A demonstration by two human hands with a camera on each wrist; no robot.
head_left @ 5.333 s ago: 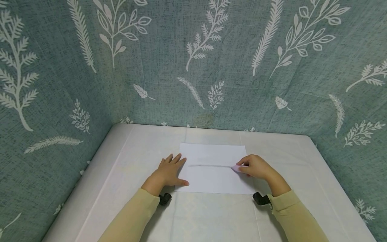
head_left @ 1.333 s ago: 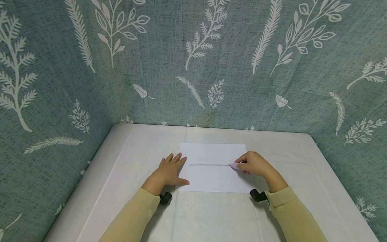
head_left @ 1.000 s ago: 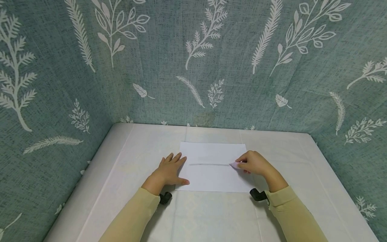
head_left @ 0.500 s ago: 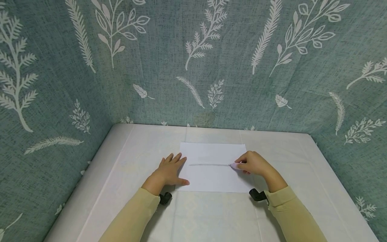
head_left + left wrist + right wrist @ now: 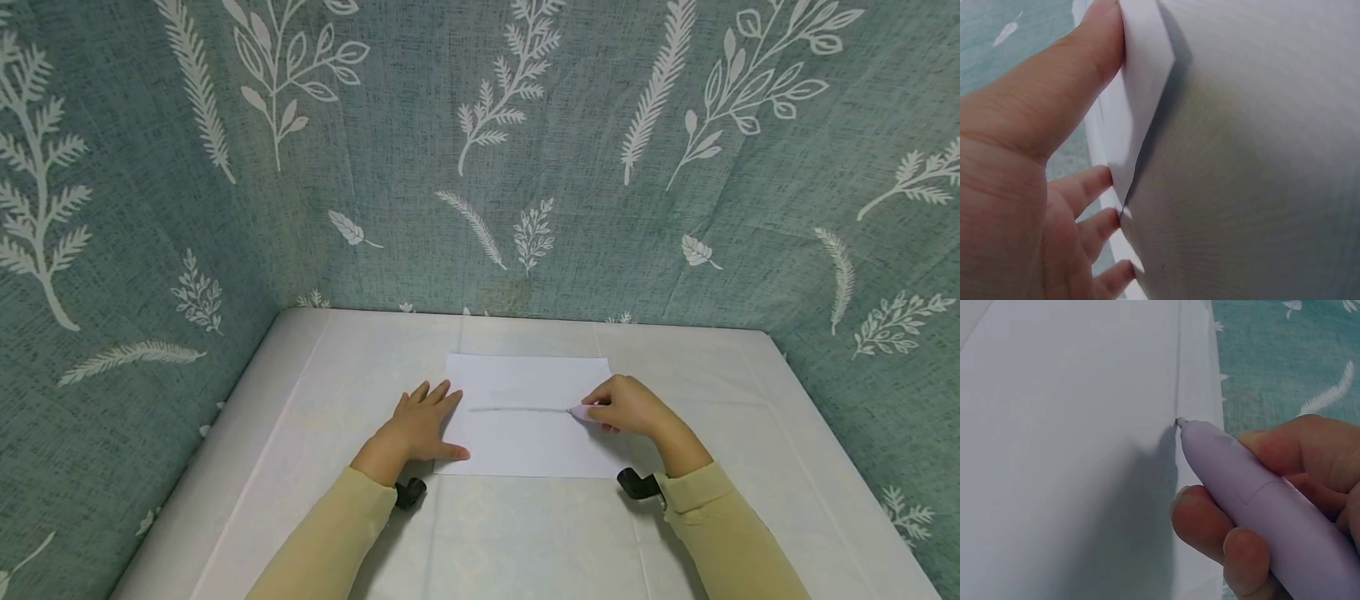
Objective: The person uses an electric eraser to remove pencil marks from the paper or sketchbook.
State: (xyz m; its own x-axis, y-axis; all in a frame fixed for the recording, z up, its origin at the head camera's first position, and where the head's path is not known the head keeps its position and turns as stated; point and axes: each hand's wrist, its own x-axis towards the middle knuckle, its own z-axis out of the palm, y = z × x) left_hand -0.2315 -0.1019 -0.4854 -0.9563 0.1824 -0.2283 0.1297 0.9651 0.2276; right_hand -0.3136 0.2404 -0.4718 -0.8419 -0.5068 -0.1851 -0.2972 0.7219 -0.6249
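Observation:
A white sheet of paper (image 5: 525, 450) lies on the table, a thin dark line (image 5: 517, 409) running across its middle. Spread over the sheet's left edge, my left hand (image 5: 422, 427) has straight fingers, with the thumb on the near left corner. In the left wrist view that thumb (image 5: 1060, 87) touches the paper (image 5: 1141, 75), whose edge casts a shadow on the cloth. My right hand (image 5: 632, 407) pinches a thick lavender pen (image 5: 1260, 500) between thumb and fingers. Its small grey tip meets the paper at the line's right end. The pen's rear lies outside the right wrist view.
A white cloth covers the table (image 5: 360, 350). Teal fabric (image 5: 405, 150) printed with white leaves rises behind it and along both sides. Black wrist mounts (image 5: 411, 493) show beneath both sleeves.
Compared with about five seconds ago, my right hand and the pen sit slightly farther left and up. Over the last second they barely move. The left hand stays in place.

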